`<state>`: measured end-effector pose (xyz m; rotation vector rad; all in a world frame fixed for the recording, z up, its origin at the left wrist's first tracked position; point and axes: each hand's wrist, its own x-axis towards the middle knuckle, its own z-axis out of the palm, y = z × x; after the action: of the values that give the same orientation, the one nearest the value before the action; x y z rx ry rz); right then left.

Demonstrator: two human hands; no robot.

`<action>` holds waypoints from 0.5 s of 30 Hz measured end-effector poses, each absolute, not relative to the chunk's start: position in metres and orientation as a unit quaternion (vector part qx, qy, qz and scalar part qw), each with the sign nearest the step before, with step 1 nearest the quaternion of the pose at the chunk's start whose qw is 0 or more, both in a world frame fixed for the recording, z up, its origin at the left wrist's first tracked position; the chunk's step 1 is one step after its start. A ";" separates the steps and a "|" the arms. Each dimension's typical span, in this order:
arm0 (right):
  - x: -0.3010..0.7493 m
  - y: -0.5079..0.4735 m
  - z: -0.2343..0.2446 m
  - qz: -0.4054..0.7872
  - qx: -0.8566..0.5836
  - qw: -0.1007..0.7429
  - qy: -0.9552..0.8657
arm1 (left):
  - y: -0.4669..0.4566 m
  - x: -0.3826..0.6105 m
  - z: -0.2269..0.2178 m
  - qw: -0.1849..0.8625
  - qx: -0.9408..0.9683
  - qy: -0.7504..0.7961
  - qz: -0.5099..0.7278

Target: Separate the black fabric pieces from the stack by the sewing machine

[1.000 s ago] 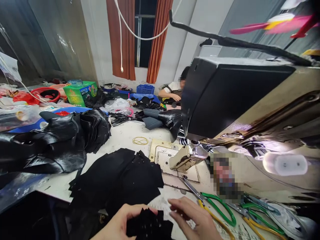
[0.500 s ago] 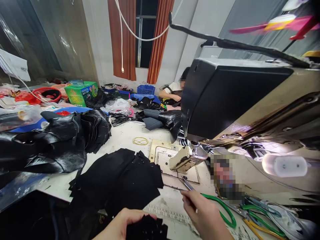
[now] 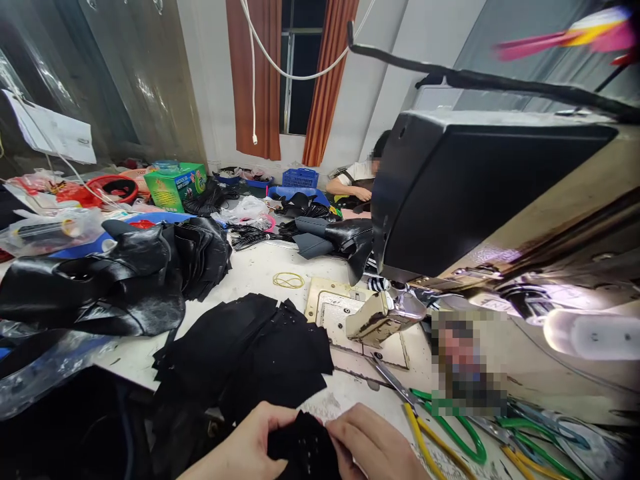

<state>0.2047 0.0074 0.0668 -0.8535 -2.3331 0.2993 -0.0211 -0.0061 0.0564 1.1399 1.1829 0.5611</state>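
At the bottom edge my left hand (image 3: pixel 245 448) is closed around a small bunch of black fabric pieces (image 3: pixel 303 445). My right hand (image 3: pixel 373 445) has come up against the same bunch from the right, its fingers curled onto the fabric. Just beyond my hands a larger pile of flat black fabric cut-outs (image 3: pixel 250 353) is spread over the white table (image 3: pixel 250 270). Scissors with green handles (image 3: pixel 440 420) lie to the right of my right hand.
A sewing machine (image 3: pixel 500 200) fills the right side, its presser foot (image 3: pixel 383 317) over a cream plate. Black leather pieces (image 3: pixel 115 280) are heaped at the left. A rubber band (image 3: pixel 289 280) lies mid-table. Yellow-handled scissors (image 3: pixel 425 443) lie beside the green ones. Another person (image 3: pixel 357 183) sits at the back.
My right hand, which had reached out towards the scissors, has drawn back left onto the black fabric bunch in my left hand. The view has shifted slightly.
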 end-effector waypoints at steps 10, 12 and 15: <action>0.205 0.014 0.065 0.108 -0.325 0.264 -0.902 | -0.009 -0.020 0.054 0.643 0.487 0.538 0.244; 0.210 0.020 0.066 0.087 -0.360 0.287 -0.884 | -0.008 -0.019 0.053 0.645 0.481 0.538 0.251; 0.214 0.025 0.071 0.069 -0.411 0.328 -0.847 | -0.007 -0.016 0.054 0.638 0.471 0.551 0.260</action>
<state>0.2143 0.0246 0.0712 -1.0770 -2.2186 0.1816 -0.0163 -0.0071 0.0544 1.0747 1.2582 0.5929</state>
